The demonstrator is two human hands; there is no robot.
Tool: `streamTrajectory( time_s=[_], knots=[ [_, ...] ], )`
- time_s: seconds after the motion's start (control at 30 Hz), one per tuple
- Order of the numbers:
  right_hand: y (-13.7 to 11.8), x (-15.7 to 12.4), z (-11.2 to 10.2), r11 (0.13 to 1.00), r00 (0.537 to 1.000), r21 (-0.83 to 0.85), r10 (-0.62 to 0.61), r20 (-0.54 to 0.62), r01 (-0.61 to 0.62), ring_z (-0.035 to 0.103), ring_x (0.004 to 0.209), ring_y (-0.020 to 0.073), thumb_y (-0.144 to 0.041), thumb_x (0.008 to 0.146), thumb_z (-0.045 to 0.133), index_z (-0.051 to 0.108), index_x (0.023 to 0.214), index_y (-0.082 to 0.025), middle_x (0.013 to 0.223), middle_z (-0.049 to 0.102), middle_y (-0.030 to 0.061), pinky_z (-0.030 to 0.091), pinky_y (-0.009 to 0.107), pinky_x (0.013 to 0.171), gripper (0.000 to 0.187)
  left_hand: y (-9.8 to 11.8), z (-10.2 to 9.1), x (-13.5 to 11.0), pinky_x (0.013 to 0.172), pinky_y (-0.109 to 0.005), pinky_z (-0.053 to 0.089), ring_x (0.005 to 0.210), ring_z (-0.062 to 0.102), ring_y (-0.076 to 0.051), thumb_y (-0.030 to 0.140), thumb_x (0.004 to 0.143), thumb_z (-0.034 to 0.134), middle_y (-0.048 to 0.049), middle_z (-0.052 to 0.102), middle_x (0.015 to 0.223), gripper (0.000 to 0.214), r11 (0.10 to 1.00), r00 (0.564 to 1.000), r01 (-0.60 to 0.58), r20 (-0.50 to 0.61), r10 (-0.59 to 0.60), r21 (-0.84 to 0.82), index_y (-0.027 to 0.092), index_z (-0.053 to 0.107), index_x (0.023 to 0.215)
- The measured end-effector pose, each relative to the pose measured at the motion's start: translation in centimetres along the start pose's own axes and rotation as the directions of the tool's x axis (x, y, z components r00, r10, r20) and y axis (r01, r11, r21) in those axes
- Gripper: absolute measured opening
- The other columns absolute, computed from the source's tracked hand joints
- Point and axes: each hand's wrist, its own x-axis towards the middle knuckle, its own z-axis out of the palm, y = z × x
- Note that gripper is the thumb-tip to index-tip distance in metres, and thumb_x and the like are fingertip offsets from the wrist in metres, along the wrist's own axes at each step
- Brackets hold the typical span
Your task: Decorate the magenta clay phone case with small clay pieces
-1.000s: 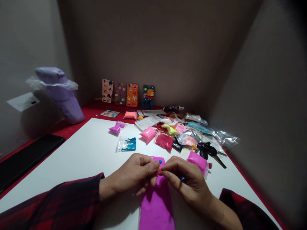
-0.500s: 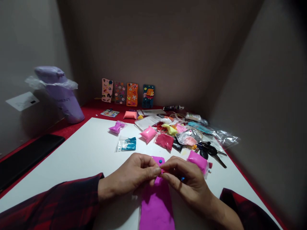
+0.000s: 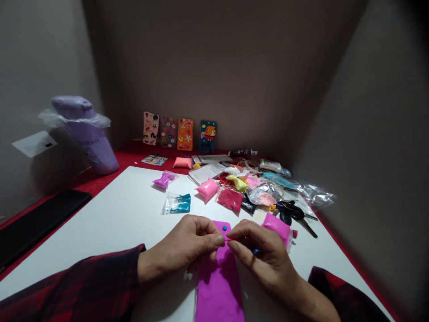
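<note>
A phone case covered in magenta clay [image 3: 219,286] lies on the white board in front of me, with a small blue clay dot [image 3: 224,228] near its far end. Above it, my left hand [image 3: 187,243] pinches with thumb and forefinger at a tiny piece of pink clay [image 3: 227,240]. From the other side, my right hand [image 3: 264,255] has its thumb and forefinger closed on the same piece. Most of that piece is hidden by the fingertips. Something small and blue [image 3: 256,252] shows by the curled fingers of my right hand.
Clay packets, pink [image 3: 208,190], red [image 3: 230,200], teal [image 3: 181,203] and magenta [image 3: 277,227], lie beyond my hands. Scissors [image 3: 293,210] rest at right. Decorated phone cases [image 3: 185,134] lean on the back wall. A purple tumbler [image 3: 90,138] and black slab [image 3: 40,226] are left.
My right fingertips have shifted slightly right, so a thin bit of pink shows between the two hands. The whole view has moved down slightly.
</note>
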Motion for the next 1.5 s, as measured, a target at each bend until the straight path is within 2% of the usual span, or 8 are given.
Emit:
streamTrajectory(
  time_s=[0.23,0.43,0.57,0.73,0.87,1.03,1.27,1.5],
  knots=[
    [0.17,0.05,0.05,1.0,1.0,-0.01,0.008,-0.001,-0.008,0.051,0.058,0.0128,-0.02,0.088,0.055,0.062,0.082,-0.017,0.069,0.057,0.0021,0.04,0.025,0.053,0.01,0.44,0.39,-0.22,0.03,-0.016,0.025,0.03,0.039,-0.004,0.056,0.075,0.062,0.0034,0.057,0.048,0.043,0.999,1.0,0.029,-0.007,-0.028,0.036,0.014,0.056,0.068],
    [0.18,0.09,0.01,0.999,1.0,-0.022,0.03,-0.002,-0.03,0.05,0.057,0.0123,-0.021,0.088,0.055,0.062,0.08,-0.017,0.068,0.057,0.0016,0.039,0.024,0.051,0.011,0.27,0.41,-0.13,0.037,-0.015,0.03,0.039,0.045,-0.005,0.046,0.069,0.072,0.0025,0.058,0.053,0.036,1.0,1.0,-0.003,-0.014,0.002,-0.007,0.013,0.059,0.071],
    [0.11,0.01,-0.06,0.999,0.999,0.009,0.047,0.01,-0.047,0.052,0.06,0.0126,-0.022,0.088,0.057,0.061,0.086,-0.017,0.072,0.059,0.0017,0.041,0.024,0.053,0.006,0.7,0.53,-0.4,0.036,-0.016,0.024,0.037,0.037,-0.003,0.049,0.074,0.068,0.0037,0.055,0.051,0.038,0.999,1.0,-0.003,-0.029,0.005,0.048,0.013,0.057,0.067],
    [0.22,0.11,-0.07,0.999,0.999,0.007,0.037,0.021,-0.037,0.053,0.063,0.0133,-0.022,0.088,0.058,0.062,0.084,-0.017,0.072,0.059,0.0021,0.041,0.024,0.055,0.007,0.96,0.61,-0.5,0.036,-0.017,0.023,0.035,0.036,-0.003,0.053,0.075,0.063,0.0041,0.053,0.049,0.042,0.995,1.0,-0.015,-0.017,0.017,0.097,0.013,0.056,0.062],
    [0.19,0.16,-0.07,0.999,0.999,-0.007,0.043,0.007,-0.043,0.052,0.061,0.0129,-0.021,0.088,0.056,0.062,0.081,-0.017,0.07,0.058,0.0021,0.04,0.024,0.054,0.01,0.9,0.65,-0.35,0.034,-0.018,0.025,0.033,0.039,-0.005,0.059,0.077,0.057,0.0033,0.054,0.046,0.047,0.998,1.0,0.003,-0.017,-0.002,0.066,0.014,0.056,0.063],
    [-0.03,0.03,-0.1,0.999,0.999,-0.011,0.049,0.008,-0.048,0.052,0.059,0.0131,-0.021,0.087,0.056,0.062,0.08,-0.017,0.069,0.058,0.0023,0.041,0.024,0.052,0.01,0.63,0.57,-0.25,0.043,-0.017,0.032,0.045,0.048,-0.006,0.042,0.067,0.075,0.002,0.059,0.055,0.033,1.0,1.0,-0.015,-0.003,0.015,-0.02,0.012,0.062,0.072],
    [-0.02,0.0,-0.14,0.997,0.997,0.003,0.072,0.018,-0.072,0.053,0.061,0.0136,-0.023,0.087,0.057,0.062,0.082,-0.017,0.07,0.059,0.0021,0.041,0.024,0.052,0.009,0.46,0.47,-0.46,0.043,-0.018,0.031,0.044,0.047,-0.007,0.04,0.071,0.071,0.0009,0.059,0.054,0.03,0.999,0.999,-0.036,0.005,0.036,0.016,0.011,0.062,0.069],
    [-0.12,0.09,-0.23,0.998,0.998,-0.022,0.066,-0.001,-0.066,0.051,0.06,0.0128,-0.021,0.087,0.055,0.061,0.077,-0.017,0.069,0.058,0.0015,0.04,0.024,0.053,0.012,0.57,0.52,-0.31,0.034,-0.017,0.026,0.033,0.041,-0.004,0.044,0.077,0.065,-0.0006,0.063,0.053,0.033,0.999,1.0,0.004,-0.003,-0.004,0.052,0.012,0.062,0.067]
  ],
)
